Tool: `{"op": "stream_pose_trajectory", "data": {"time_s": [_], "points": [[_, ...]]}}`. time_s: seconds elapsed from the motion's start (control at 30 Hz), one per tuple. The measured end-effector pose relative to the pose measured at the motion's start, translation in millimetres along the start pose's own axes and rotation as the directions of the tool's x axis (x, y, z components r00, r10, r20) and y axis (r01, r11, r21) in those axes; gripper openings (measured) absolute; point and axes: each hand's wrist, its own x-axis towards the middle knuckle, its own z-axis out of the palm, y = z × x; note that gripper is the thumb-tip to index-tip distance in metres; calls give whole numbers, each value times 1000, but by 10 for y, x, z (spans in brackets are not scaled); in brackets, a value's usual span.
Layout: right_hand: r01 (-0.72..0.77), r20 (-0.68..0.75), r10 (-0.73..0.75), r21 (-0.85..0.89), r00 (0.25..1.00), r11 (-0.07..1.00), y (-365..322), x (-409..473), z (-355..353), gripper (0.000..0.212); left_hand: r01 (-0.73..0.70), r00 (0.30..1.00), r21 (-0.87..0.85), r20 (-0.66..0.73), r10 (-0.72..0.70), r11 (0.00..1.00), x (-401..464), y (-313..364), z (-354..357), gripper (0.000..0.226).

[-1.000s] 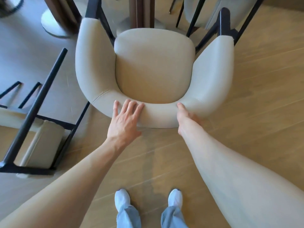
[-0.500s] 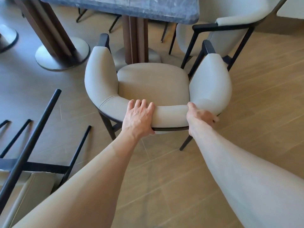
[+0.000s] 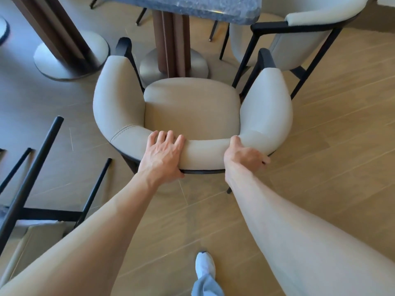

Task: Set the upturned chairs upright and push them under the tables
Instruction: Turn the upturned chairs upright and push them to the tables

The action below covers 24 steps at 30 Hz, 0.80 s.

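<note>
Far to the left of both grips, an upturned chair (image 3: pixel 32 189) lies on the floor (image 3: pixel 320 167), its black legs pointing up and toward the camera. The left hand (image 3: pixel 163 155) reaches forward at the end of a straight bare arm and clasps the padded back rail of the upright chair (image 3: pixel 192 107): four fingers drape over the top of the rail and the thumb tucks beneath its lower edge. To the right along the same rail, the right hand (image 3: pixel 243 155) grips it at the curve where back turns into armrest, thumb on top, the fingers wrapped round the outer side and mostly hidden. The stretch of rail between the two hands is bare. The chair's seat lies just beyond the grips, facing the table (image 3: pixel 213 7), with the front of the seat near the table's pedestal base (image 3: pixel 171 60). Beyond the right grip stands a second upright chair (image 3: pixel 303 39), just beside the held chair's armrest.
</note>
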Motion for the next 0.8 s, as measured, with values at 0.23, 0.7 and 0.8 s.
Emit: {"op": "stream_pose_trajectory", "data": {"time_s": [0.23,0.7,0.8], "points": [[95,353,-6,-235,936,967,-163,16,-243,59,66,993,-70,101,-58,995,-78,96,-230,94],[732,540,-644,74,542,678,-1078,-1990,-1304,42,142,660,-977,211,-721,-156,-2052,-1140,-2274,20],[774,581,-720,227,381,592,-1104,-2942,-1267,33,40,589,-980,180,-788,-194,-2718,-1535,-2596,29]]}}
